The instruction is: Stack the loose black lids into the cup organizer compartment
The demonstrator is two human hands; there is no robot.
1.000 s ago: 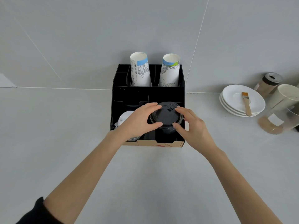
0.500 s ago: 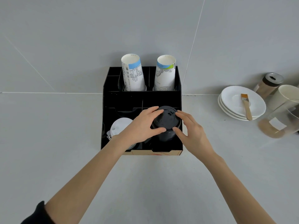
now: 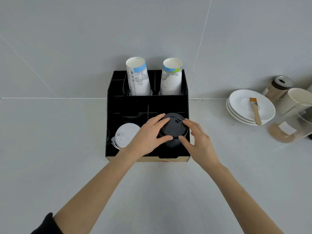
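1. The black lids [image 3: 173, 128] look like matt plastic with moulded ridges.
2. The organizer [image 3: 146, 103] is glossy black, seemingly acrylic; its near front edge looks like brown cardboard or wood.
3. The white lids [image 3: 125, 134] are smooth plastic.
4. The far cups [image 3: 138, 78] are printed paper.
5. The right-hand plates [image 3: 243, 105] are glossy white ceramic; the brush [image 3: 255, 110] has a wooden handle.
6. The counter [image 3: 50, 149] is smooth and matt.

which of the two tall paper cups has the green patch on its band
The right-hand tall paper cup at the organizer's back: its blue band carries a green patch, while the left paper cup shows only blue.

Pale grey countertop [image 3: 50, 166] against seamed grey wall panels [image 3: 84, 39].
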